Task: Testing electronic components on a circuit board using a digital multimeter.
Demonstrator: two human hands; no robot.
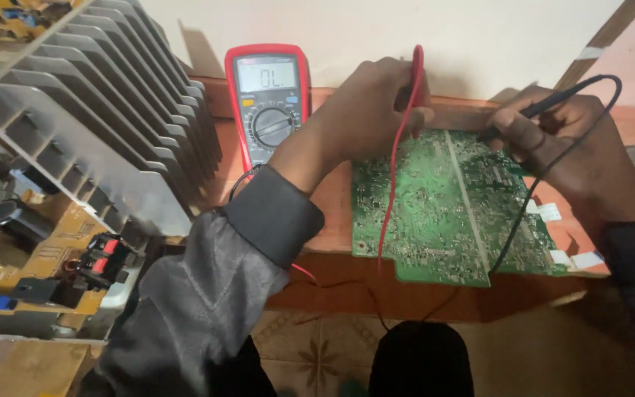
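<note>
Hands meet over a green circuit board (442, 206) lying on the wooden table (332, 220), solder side up. The left hand (372, 103) is clamped on a red probe (417, 73), whose tip is hidden behind the fingers. The right hand (567, 140) pinches a black probe (553, 106), its tip lost against the board's far edge. A red multimeter (269, 99) stands behind.

Reddish wooden table (435, 298) against a pale wall. Flat on top, a green circuit board (435, 213), near edge jutting just past the table front. Behind it to the left, a red-cased meter (270, 99) propped near the wall. White ribbon strips (575, 259) at the board's right side. Tiled floor (317, 353) below.
</note>
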